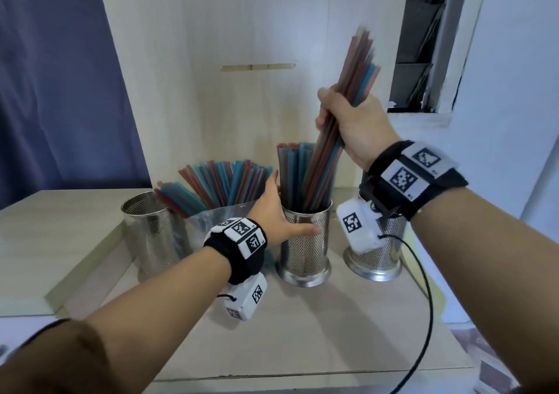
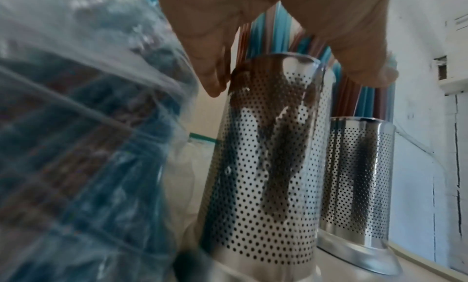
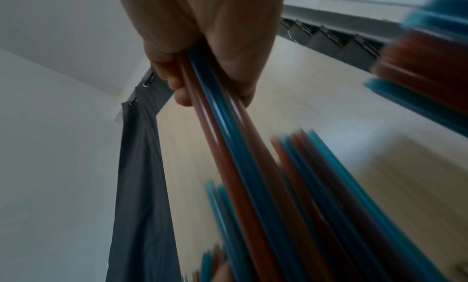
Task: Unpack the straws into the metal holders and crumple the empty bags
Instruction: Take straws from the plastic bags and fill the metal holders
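Observation:
Three perforated metal holders stand in a row on the wooden top. The left holder (image 1: 154, 230) looks empty. The middle holder (image 1: 305, 248) (image 2: 266, 146) has red and blue straws standing in it. My right wrist unit partly hides the right holder (image 1: 381, 254) (image 2: 359, 176). My right hand (image 1: 344, 121) (image 3: 202, 66) grips a bunch of straws (image 1: 354, 73) (image 3: 240, 166), tilted, their lower ends inside the middle holder. My left hand (image 1: 278, 212) (image 2: 291, 22) spans that holder's rim, thumb laid across its front, fingers straight. A clear bag of straws (image 1: 217, 191) (image 2: 76, 146) leans between the left and middle holders.
The wooden top (image 1: 302, 333) ends at a front edge near me, with a raised ledge (image 1: 60, 227) on its left. A pale wooden back panel (image 1: 242, 60) rises behind the holders. A blue curtain (image 1: 54, 76) hangs at left. A black cable (image 1: 429, 303) trails from my right wrist.

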Action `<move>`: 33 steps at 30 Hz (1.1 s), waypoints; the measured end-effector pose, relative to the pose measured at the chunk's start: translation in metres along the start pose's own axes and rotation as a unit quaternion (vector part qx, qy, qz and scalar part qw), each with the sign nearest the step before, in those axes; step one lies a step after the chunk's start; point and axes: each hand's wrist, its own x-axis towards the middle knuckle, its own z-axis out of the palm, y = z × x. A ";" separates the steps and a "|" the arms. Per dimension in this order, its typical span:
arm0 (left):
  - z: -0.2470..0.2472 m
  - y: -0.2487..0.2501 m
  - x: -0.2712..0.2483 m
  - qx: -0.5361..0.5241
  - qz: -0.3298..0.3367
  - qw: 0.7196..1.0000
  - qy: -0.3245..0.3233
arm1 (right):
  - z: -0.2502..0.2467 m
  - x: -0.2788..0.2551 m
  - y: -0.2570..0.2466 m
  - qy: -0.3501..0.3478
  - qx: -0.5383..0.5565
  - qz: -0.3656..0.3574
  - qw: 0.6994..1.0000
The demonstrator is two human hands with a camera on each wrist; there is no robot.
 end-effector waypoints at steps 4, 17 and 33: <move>0.015 -0.008 0.010 -0.015 0.030 0.999 0.031 | 0.000 -0.010 0.032 -0.013 -0.155 -0.019 0.988; 0.021 -0.028 0.018 0.008 0.070 0.997 0.043 | 0.003 -0.003 0.081 0.089 -0.435 -0.090 0.892; 0.022 -0.034 0.020 0.029 0.073 0.996 0.031 | -0.014 -0.005 0.053 -0.202 -0.470 -0.144 0.847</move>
